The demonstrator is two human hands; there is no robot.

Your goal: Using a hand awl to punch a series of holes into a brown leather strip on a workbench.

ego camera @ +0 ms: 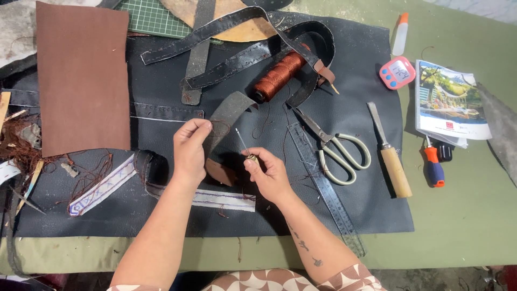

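On the dark mat (371, 178), near its middle, I see the left hand (189, 148) pinching a grey strap (229, 116) with thumb and fingers. I see the right hand (267, 171) closed around an awl (243, 144) (its thin tip points up at the strap). Scissors (334, 148) and a ruler (323, 186) lie just right of the hands, and brown thread (280, 74) sits above.

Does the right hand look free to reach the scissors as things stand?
Probably not at once: the right hand is holding an awl. The scissors lie uncovered just to its right, nothing between them.
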